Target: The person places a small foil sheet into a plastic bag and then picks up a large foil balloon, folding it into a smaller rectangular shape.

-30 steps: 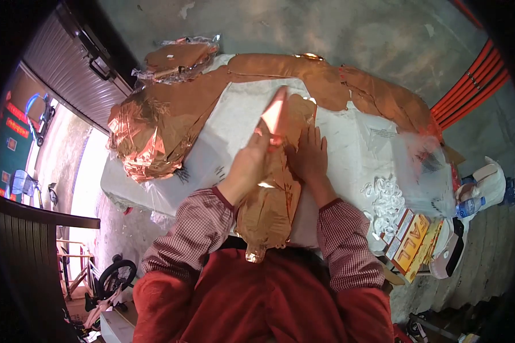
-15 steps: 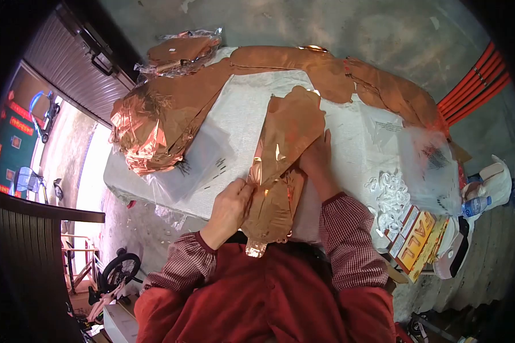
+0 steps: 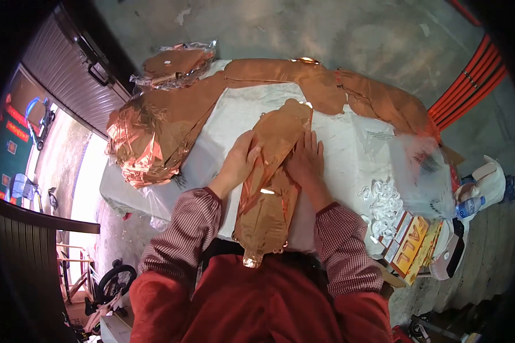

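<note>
A copper-coloured foil balloon (image 3: 264,220), flat and folded lengthwise, lies in front of me with its shiny tail end toward my body. Along its left edge rests my left hand (image 3: 237,161), fingers extended and thumb apart, touching the foil. My right hand (image 3: 306,164) lies flat against the right edge, fingers stretched away from me. Both hands are open. Beneath the foil is the white-covered table (image 3: 337,143).
Flat copper foil balloons (image 3: 274,71) line the far table edge, with a crumpled shiny one (image 3: 143,143) at left. A wrapped pack (image 3: 174,62) sits behind. At right are white ring-like pieces (image 3: 381,208), clear plastic bags (image 3: 420,171), a yellow box (image 3: 416,246) and a bottle (image 3: 471,207).
My left hand has released its pinch near the lower part and moved up the left edge. The balloon's upper part now lies narrower and straighter. My right hand stays on the right edge.
</note>
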`<state>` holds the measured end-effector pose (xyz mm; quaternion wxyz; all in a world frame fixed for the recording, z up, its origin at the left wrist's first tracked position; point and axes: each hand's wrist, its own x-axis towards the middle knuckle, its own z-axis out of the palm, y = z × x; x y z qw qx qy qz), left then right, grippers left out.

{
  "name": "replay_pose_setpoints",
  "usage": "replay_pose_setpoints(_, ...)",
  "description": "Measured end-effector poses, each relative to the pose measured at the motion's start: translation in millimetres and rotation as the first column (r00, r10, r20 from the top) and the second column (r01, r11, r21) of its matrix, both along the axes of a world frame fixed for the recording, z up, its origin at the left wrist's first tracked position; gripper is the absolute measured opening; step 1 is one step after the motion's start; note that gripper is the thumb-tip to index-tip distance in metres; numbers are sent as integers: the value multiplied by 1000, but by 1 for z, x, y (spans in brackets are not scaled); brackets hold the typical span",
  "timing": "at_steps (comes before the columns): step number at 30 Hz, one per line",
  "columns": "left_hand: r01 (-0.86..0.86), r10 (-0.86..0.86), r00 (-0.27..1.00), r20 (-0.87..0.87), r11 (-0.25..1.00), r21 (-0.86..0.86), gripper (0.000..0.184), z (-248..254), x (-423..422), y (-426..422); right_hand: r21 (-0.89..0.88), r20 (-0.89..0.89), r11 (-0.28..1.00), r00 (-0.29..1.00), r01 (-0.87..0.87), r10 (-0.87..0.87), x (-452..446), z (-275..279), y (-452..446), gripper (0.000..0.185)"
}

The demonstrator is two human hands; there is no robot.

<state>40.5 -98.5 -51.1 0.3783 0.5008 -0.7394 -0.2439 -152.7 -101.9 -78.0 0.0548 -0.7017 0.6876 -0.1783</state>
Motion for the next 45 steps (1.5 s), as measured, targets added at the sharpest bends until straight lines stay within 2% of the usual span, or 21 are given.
replay_pose_setpoints(2,20,-21,1000,15,999,42,41,-1,-7,-8,-11,24,1000,1000,-8,8,-2,2,-1,69)
replay_pose_setpoints(4,37,-40,999,29,995,97,44,-5,-10,-10,36,-38,994,994,-106,107,-6,2,2,62)
replay_pose_setpoints(7,72,-76,990,121,997,33,44,-13,-8,-10,39,-73,994,992,-100,103,-6,1,2,59)
replay_pose_setpoints(9,116,-82,959,272,987,-109,43,-21,-6,-12,16,-45,995,994,-96,97,-5,-2,1,59)
replay_pose_setpoints(14,150,-103,942,318,981,-127,41,-16,-8,-9,-27,-55,994,993,-104,103,-6,-1,1,60)
replay_pose_setpoints(17,163,-113,932,345,980,-117,42,-13,-7,-9,60,-92,996,993,-72,77,-3,3,3,68)
replay_pose_setpoints(22,199,-130,903,408,971,-130,44,2,-11,-4,-2,-97,997,992,-80,79,-3,-1,3,68)
replay_pose_setpoints(25,200,-89,853,514,966,-165,49,0,-12,-3,6,-115,998,991,-64,64,-4,-3,-1,67)
replay_pose_setpoints(26,211,-99,854,511,964,-165,49,-3,-11,-5,-10,-118,998,992,-57,55,-4,-6,-3,66)
replay_pose_setpoints(27,196,-103,845,525,972,-126,51,-6,-10,-7,68,-145,997,989,-32,42,-6,-9,-5,68)
replay_pose_setpoints(28,179,-107,836,538,980,-84,54,-7,-11,-6,73,-148,997,988,-24,35,-7,-4,-4,68)
replay_pose_setpoints(30,182,-112,820,561,981,-70,55,-6,-12,-5,82,8,994,997,-72,71,-8,5,-2,67)
replay_pose_setpoints(31,177,-108,801,588,982,-61,56,-4,-12,-5,83,7,994,998,-71,70,-8,2,-3,67)
replay_pose_setpoints(35,177,-114,798,592,983,-50,57,-1,-11,-4,16,-44,997,996,-72,73,-8,-11,-4,65)
replay_pose_setpoints(37,201,-104,835,540,972,-124,58,-4,-10,-6,-7,-70,997,995,-76,76,-7,-16,-5,65)
replay_pose_setpoints(38,199,-105,836,538,973,-120,58,-3,-10,-4,-15,-143,997,987,-73,70,-6,-19,-4,64)
replay_pose_setpoints(39,196,-99,813,574,974,-110,63,-2,-11,-3,-25,-216,997,975,-69,62,-6,-21,-4,64)
replay_pose_setpoints(40,193,-93,788,608,976,-101,69,1,-12,-2,-24,-217,997,974,-68,61,-4,-16,-4,64)
replay_pose_setpoints(41,194,-94,789,607,976,-100,69,3,-15,-1,-2,-165,999,985,-49,48,-3,-10,-3,64)
replay_pose_setpoints(43,125,-113,784,611,992,22,75,7,-19,2,23,-113,999,993,-27,30,0,-7,-1,63)
replay_pose_setpoints(45,125,-93,784,614,992,-8,78,5,-21,2,-52,-50,998,999,-23,20,1,-8,-1,60)
